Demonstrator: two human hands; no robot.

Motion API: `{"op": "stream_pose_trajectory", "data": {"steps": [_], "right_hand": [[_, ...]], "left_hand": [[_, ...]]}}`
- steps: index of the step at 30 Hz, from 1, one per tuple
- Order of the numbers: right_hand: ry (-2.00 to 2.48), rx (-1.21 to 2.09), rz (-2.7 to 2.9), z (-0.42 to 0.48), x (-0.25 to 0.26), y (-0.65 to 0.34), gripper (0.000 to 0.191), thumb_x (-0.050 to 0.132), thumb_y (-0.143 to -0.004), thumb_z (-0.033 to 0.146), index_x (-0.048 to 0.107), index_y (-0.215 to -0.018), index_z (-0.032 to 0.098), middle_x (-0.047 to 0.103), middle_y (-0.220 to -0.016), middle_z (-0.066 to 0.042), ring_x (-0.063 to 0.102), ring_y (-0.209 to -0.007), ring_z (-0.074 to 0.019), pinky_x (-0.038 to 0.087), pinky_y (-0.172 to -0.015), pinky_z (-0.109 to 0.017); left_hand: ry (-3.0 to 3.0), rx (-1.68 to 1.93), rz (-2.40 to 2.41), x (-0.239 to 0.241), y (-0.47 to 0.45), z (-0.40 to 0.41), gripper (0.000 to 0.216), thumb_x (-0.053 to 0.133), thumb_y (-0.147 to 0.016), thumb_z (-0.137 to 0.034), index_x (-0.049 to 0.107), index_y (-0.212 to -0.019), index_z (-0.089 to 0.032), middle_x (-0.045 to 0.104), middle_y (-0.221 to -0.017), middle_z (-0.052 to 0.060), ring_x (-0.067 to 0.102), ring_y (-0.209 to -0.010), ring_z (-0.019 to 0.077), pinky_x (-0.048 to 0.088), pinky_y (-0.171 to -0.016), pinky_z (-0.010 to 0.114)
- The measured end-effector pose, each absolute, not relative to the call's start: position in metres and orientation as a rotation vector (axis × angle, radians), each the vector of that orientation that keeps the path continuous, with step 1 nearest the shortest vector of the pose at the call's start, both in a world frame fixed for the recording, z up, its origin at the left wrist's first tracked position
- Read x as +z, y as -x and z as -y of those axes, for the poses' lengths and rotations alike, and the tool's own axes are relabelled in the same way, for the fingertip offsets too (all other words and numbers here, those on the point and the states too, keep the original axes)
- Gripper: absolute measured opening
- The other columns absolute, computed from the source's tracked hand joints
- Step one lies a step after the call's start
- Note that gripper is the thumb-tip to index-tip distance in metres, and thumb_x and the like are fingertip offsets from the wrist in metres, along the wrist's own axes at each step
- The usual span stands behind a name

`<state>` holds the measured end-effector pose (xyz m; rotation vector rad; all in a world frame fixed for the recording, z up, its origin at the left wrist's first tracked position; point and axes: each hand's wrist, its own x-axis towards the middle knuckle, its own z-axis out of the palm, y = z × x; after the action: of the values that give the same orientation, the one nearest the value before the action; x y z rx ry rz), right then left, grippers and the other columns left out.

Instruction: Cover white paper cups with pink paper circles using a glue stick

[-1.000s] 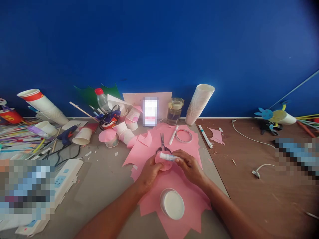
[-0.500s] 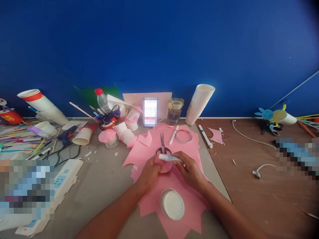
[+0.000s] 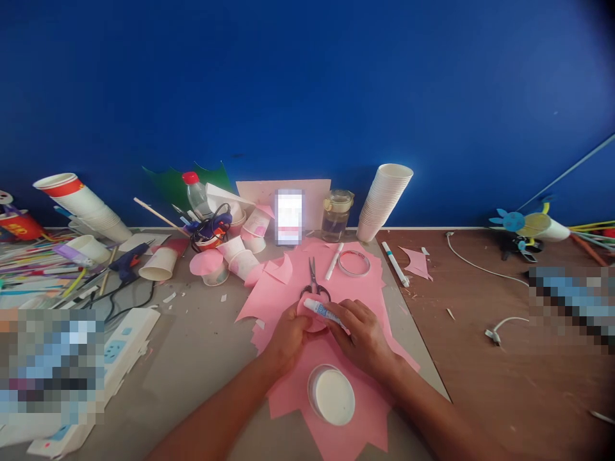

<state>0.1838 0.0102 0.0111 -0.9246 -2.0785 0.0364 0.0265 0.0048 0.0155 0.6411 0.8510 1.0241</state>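
Observation:
Between thumb and fingers, my left hand [image 3: 291, 333] pinches the edge of a round pink paper piece [image 3: 314, 322]. My right hand [image 3: 361, 330] is closed round a white glue tube [image 3: 323, 310] with blue print, whose tip lies over the pink circle. Just beyond them, dark-handled scissors [image 3: 314, 276] rest with blades pointing away, their handles partly hidden. Nearer to me a white paper cup [image 3: 335, 397] sits bottom up on the large cut pink paper [image 3: 358, 358].
Behind lie a white marker [image 3: 335, 261] and a tape roll [image 3: 354, 263]. A lidded jar [image 3: 337, 216] and stacked paper cups [image 3: 385, 202] stand by the blue wall. Pink-covered cups [image 3: 243, 261] and a glue gun [image 3: 125, 264] are left, near a power strip [image 3: 113, 365].
The glue tube has tilted, its far end dropping toward my right palm while the tip moves slightly left over the pink circle. My right hand has shifted a little; my left hand keeps its pinch.

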Motion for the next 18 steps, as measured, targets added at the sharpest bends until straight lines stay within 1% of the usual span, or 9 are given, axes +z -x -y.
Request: {"op": "stream_pose_trajectory", "data": {"steps": [2,4,9,11,14,18], "right_hand": [[0.898,0.038,2.069,-0.0098,0.0095,-0.1822,0.025,0.048,-0.090,0.012,0.056,-0.112,0.019,0.060,-0.075,-0.004,0.053,-0.066,-0.0162,0.039,-0.059,-0.029],[0.877,0.039,2.058,-0.0095,0.0082,-0.1810,0.028,0.048,-0.089,0.010,0.055,-0.114,0.020,0.060,-0.079,-0.004,0.055,-0.070,-0.0161,0.040,-0.061,-0.029],[0.852,0.025,2.044,-0.0087,0.0077,-0.1807,0.033,0.048,-0.087,0.008,0.056,-0.116,0.022,0.058,-0.080,-0.005,0.055,-0.070,-0.0158,0.042,-0.062,-0.029],[0.844,0.041,2.032,-0.0084,0.0076,-0.1814,0.034,0.048,-0.087,0.007,0.057,-0.116,0.023,0.057,-0.081,-0.005,0.054,-0.071,-0.0161,0.042,-0.062,-0.029],[0.831,0.076,2.009,-0.0084,0.0072,-0.1823,0.035,0.048,-0.086,0.006,0.057,-0.115,0.023,0.056,-0.082,-0.005,0.055,-0.073,-0.0169,0.043,-0.062,-0.030],[0.836,0.107,2.000,-0.0093,0.0071,-0.1823,0.035,0.047,-0.087,0.008,0.057,-0.116,0.025,0.055,-0.082,-0.005,0.055,-0.073,-0.0169,0.045,-0.062,-0.030]], "left_hand": [[-0.638,1.027,-0.818,0.0168,-0.0269,-0.0044,0.037,0.055,-0.062,-0.005,0.066,-0.095,-0.017,0.066,-0.085,0.004,0.059,-0.087,0.0186,0.048,-0.082,0.034],[-0.637,1.026,-0.793,0.0177,-0.0272,-0.0042,0.035,0.057,-0.061,-0.004,0.066,-0.093,-0.017,0.065,-0.081,0.002,0.059,-0.084,0.0174,0.048,-0.081,0.033],[-0.600,1.028,-0.791,0.0179,-0.0265,-0.0042,0.015,0.063,-0.062,-0.006,0.063,-0.074,-0.014,0.061,-0.069,0.000,0.055,-0.070,0.0134,0.047,-0.073,0.030],[-0.583,1.047,-0.790,0.0180,-0.0257,-0.0044,0.013,0.065,-0.062,-0.007,0.062,-0.072,-0.014,0.059,-0.067,0.000,0.053,-0.068,0.0123,0.046,-0.071,0.028],[-0.566,1.067,-0.769,0.0192,-0.0251,-0.0050,0.015,0.064,-0.063,-0.008,0.063,-0.076,-0.015,0.059,-0.069,-0.001,0.053,-0.069,0.0123,0.046,-0.071,0.029],[-0.602,1.039,-0.780,0.0217,-0.0265,-0.0054,0.021,0.067,-0.062,-0.009,0.066,-0.083,-0.015,0.063,-0.074,0.001,0.057,-0.073,0.0145,0.046,-0.073,0.028]]}}
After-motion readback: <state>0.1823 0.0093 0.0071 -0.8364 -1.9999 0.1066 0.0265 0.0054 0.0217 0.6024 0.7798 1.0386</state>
